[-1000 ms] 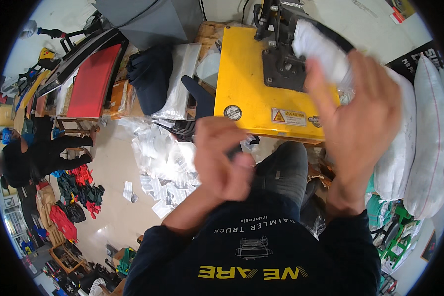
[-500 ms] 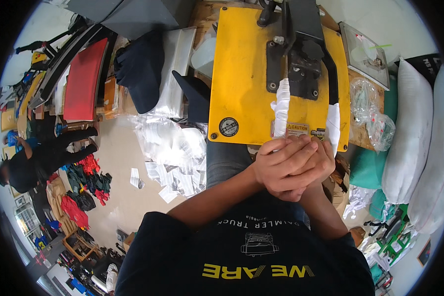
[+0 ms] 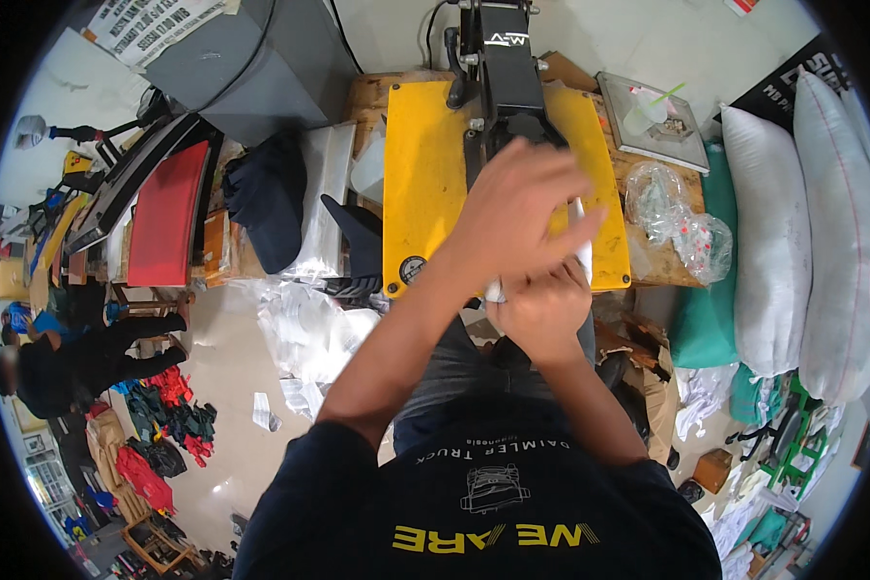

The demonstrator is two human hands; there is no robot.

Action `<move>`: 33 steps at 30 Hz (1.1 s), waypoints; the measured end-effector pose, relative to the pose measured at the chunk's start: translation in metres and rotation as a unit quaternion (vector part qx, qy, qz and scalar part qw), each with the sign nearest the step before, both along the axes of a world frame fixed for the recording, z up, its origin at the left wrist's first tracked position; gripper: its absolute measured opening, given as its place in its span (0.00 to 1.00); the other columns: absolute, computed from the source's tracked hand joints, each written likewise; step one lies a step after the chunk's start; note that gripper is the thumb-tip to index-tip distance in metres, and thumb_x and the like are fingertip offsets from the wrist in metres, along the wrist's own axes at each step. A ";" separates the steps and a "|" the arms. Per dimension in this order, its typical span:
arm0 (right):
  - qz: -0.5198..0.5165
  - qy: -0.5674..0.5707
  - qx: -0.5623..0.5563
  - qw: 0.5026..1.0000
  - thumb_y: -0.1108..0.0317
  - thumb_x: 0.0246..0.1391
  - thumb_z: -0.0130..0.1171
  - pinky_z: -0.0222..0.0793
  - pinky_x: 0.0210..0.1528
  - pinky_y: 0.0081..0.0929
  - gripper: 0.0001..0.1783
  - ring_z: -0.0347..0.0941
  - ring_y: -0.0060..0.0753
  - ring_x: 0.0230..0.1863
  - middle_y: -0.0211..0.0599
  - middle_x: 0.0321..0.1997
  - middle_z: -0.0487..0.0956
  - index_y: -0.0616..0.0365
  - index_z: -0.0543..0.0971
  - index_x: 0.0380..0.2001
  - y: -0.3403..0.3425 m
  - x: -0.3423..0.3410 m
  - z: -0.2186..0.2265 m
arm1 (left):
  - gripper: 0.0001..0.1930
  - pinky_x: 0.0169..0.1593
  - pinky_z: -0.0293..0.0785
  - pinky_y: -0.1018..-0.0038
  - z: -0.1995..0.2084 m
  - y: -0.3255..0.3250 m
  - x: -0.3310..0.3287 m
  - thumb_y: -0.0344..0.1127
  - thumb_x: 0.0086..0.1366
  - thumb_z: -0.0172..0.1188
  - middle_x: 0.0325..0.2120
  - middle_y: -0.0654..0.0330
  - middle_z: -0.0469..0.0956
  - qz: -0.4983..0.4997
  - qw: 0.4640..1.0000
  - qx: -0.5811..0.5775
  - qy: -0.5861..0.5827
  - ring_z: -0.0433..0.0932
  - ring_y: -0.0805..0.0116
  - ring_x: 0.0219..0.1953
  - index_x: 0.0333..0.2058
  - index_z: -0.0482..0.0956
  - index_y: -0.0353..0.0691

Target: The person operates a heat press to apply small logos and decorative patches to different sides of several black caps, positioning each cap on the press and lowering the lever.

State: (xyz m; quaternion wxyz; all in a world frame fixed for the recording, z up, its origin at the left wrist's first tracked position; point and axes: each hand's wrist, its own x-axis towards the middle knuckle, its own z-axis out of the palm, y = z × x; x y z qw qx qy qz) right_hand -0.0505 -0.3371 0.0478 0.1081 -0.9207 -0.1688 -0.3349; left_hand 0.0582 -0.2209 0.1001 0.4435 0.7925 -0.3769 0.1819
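Observation:
My left hand is raised over the middle of a yellow heat press. Motion blurs its fingers, but the thumb stands apart from them and nothing shows in its grasp. Just below, at the press's front edge, my right hand is a fist closed round a white-wrapped handle. More white wrapping shows at the left side of that fist. The black arm of the press rises behind my left hand, which hides much of the linkage and handles.
Left of the press lie dark caps and clear plastic sheets. A red board is farther left. Plastic bags and a tray holding a cup stand right, near white sacks. Another person is far left.
My hands were clasped together at the handles. They have come apart: the left has lifted forward over the press, while the right stays low, closed on the handle. The view has shifted.

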 end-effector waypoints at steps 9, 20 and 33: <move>0.007 0.011 -0.008 1.000 0.61 0.49 0.80 0.71 0.37 0.43 0.11 0.81 0.41 0.26 0.32 0.24 0.82 0.49 0.85 0.26 0.001 0.003 0.003 | 0.42 0.52 0.87 0.45 0.007 -0.070 0.100 0.78 0.79 0.54 0.40 0.49 0.94 -0.051 0.900 0.421 0.102 0.93 0.42 0.48 0.39 0.98 0.42; 0.055 0.165 -0.090 0.981 0.60 0.50 0.81 0.82 0.37 0.50 0.12 0.86 0.53 0.25 0.41 0.24 0.86 0.53 0.87 0.26 -0.014 0.008 0.023 | 0.47 0.56 0.89 0.49 0.005 -0.072 0.091 0.83 0.75 0.55 0.45 0.48 0.96 -0.033 0.897 0.429 0.099 0.94 0.44 0.52 0.46 0.99 0.39; 0.002 0.053 -0.149 0.987 0.49 0.60 0.73 0.89 0.43 0.57 0.16 0.92 0.58 0.37 0.49 0.32 0.92 0.49 0.94 0.37 -0.015 0.052 0.204 | 0.30 0.68 0.82 0.56 0.126 -0.055 0.165 0.58 0.86 0.55 0.48 0.51 0.95 -0.146 0.958 0.224 0.106 0.90 0.54 0.59 0.43 0.98 0.40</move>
